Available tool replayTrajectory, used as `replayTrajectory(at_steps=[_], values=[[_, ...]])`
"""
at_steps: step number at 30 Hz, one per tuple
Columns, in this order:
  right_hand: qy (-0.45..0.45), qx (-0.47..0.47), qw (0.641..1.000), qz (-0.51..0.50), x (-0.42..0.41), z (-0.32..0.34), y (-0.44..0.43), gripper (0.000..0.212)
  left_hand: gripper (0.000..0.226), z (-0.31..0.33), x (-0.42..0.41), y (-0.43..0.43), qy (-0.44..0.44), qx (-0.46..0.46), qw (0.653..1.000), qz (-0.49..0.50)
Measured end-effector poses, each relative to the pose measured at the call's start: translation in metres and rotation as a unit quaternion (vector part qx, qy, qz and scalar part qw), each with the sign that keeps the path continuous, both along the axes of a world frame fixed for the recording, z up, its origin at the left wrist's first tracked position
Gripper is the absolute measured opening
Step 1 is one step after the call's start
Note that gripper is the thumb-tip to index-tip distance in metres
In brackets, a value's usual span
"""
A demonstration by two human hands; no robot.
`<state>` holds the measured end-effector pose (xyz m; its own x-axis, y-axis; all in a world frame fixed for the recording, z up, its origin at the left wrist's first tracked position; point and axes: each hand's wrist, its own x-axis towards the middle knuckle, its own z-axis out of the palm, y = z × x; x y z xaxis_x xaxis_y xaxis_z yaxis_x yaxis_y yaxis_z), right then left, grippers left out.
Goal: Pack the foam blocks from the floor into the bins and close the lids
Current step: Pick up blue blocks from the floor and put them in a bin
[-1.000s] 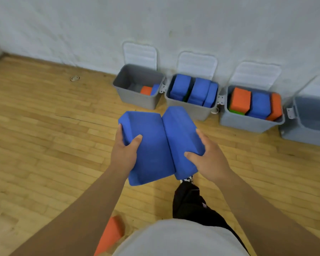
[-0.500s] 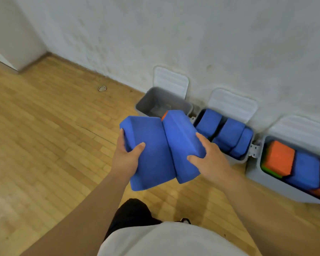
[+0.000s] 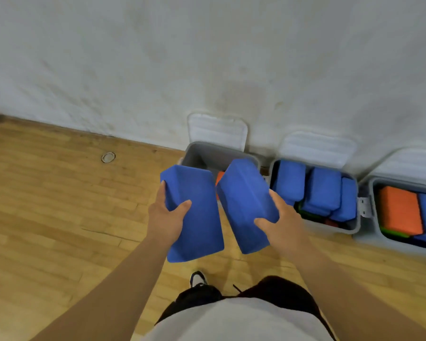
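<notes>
My left hand [image 3: 166, 219] grips one blue foam block [image 3: 197, 217] and my right hand [image 3: 279, 221] grips a second blue foam block [image 3: 246, 205]. Both blocks hang in front of the leftmost grey bin [image 3: 202, 153], whose lid [image 3: 218, 130] leans open against the wall. An orange block [image 3: 219, 178] shows inside that bin between the two held blocks. The middle bin [image 3: 330, 228] holds several blue blocks. The right bin [image 3: 369, 239] holds an orange block [image 3: 400, 210] and blue ones.
The white wall [image 3: 207, 57] runs just behind the bins, with all three lids propped against it. A small round metal fitting [image 3: 108, 157] sits in the wooden floor [image 3: 47, 205] to the left. My shoe [image 3: 198, 279] is below the blocks.
I have stepped closer to the leftmost bin. The two blue blocks, pressed side by side before, have parted a little and now hang just in front of that bin.
</notes>
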<state>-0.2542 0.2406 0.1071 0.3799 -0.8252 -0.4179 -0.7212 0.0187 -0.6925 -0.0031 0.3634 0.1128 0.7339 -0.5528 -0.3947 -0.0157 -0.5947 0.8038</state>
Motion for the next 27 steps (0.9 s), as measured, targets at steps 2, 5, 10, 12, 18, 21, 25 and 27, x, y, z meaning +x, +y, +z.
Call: replayTrajectory(at_steps=[2,5,10,12,18,21,25,27], values=[[0.013,-0.012,0.999,-0.042,0.027,-0.004,-0.011,0.086,0.087,-0.002,0.043,-0.026,-0.008,0.021,1.000,-0.019],[0.019,-0.014,0.997,-0.080,0.060,-0.012,-0.032,0.084,0.086,-0.008,0.088,-0.070,-0.005,0.026,0.999,-0.037],[0.045,0.027,0.992,-0.111,0.107,-0.053,-0.100,0.082,0.082,-0.045,0.129,-0.146,0.024,0.059,0.996,-0.055],[0.049,0.049,0.992,-0.105,0.129,-0.071,-0.129,0.084,0.080,-0.059,0.145,-0.172,0.032,0.078,0.995,-0.049],[0.075,0.083,0.991,-0.075,0.198,-0.133,-0.208,0.090,0.075,-0.117,0.209,-0.257,0.026,0.124,0.988,-0.084],[0.097,0.112,0.985,-0.091,0.224,-0.184,-0.231,0.089,0.077,-0.176,0.244,-0.299,0.029,0.156,0.982,-0.104],[0.102,0.142,0.974,-0.142,0.254,-0.285,-0.246,0.088,0.078,-0.288,0.277,-0.342,0.018,0.209,0.965,-0.159],[0.111,0.158,0.965,-0.177,0.270,-0.346,-0.252,0.088,0.079,-0.357,0.289,-0.360,0.008,0.229,0.952,-0.203]])
